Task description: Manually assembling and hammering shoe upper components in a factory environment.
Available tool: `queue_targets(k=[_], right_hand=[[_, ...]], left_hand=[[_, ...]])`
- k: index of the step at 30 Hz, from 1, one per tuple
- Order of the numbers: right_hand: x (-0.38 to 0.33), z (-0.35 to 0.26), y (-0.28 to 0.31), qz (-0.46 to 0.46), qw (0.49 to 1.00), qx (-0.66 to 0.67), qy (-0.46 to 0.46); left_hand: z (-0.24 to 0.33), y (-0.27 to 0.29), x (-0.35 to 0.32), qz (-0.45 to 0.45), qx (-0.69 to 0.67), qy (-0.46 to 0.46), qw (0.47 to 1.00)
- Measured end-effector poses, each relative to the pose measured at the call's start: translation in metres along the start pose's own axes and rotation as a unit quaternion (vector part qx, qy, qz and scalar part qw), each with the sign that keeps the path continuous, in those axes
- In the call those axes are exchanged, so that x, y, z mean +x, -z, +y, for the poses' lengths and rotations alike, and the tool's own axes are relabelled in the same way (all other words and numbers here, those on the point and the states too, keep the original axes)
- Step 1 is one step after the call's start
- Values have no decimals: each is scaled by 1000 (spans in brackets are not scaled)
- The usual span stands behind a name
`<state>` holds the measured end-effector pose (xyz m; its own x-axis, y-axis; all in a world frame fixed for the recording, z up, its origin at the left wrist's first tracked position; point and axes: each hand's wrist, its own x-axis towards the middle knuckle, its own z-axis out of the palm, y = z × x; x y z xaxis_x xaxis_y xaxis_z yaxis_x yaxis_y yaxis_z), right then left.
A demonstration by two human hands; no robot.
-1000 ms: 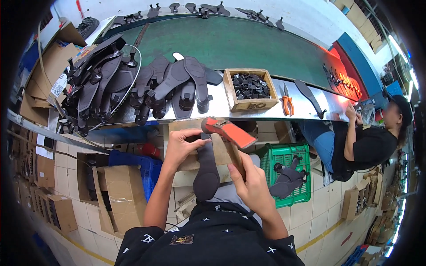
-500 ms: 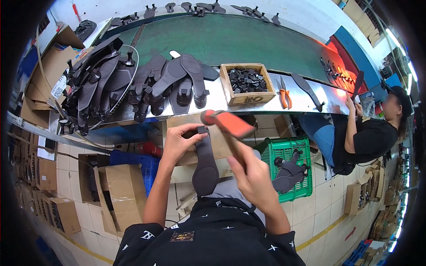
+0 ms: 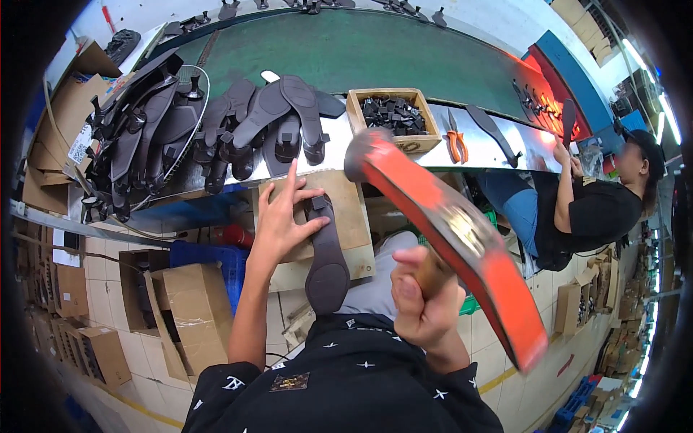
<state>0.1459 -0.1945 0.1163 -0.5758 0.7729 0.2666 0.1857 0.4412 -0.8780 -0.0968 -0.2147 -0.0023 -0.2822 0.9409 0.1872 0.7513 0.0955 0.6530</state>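
— Where's the sole?
— The dark sole (image 3: 326,254) overhangs the wooden block's (image 3: 346,216) near edge, left hand (image 3: 283,216) spread flat on it.
— The right?
— Right hand (image 3: 426,307) clenched around the raised red hammer (image 3: 451,231), open air beneath.

Shoe factory floor, assembly line. Long green conveyor belt (image 3: 404,50) with soles spaced along far edge. Metal counter (image 3: 433,155) piled with black soles and heels (image 3: 216,123), wooden box of small black parts (image 3: 393,115), orange pliers (image 3: 456,144). Wooden work block (image 3: 354,216) with one sole (image 3: 326,252) pinned on it, big red-faced hammer (image 3: 447,231) raised over it. Cardboard cartons (image 3: 180,310) stacked on tiled floor, green crate (image 3: 471,303) under counter. Second worker (image 3: 592,209) seated further down same line.
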Motion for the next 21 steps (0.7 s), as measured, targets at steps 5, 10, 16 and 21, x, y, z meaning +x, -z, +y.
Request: queue_targets(k=[5, 10, 16, 21], right_hand=[[6, 49, -25, -138, 982, -112, -69], [25, 29, -3, -57, 995, -63, 43], [47, 72, -22, -78, 956, -246, 142], [45, 101, -46, -163, 888, -372, 216]], left_hand=[[1, 0, -3, 3, 40, -35, 999], [3, 6, -21, 44, -166, -115, 978], [83, 54, -68, -58, -361, -39, 930], [110, 55, -70, -94, -433, 8, 897]])
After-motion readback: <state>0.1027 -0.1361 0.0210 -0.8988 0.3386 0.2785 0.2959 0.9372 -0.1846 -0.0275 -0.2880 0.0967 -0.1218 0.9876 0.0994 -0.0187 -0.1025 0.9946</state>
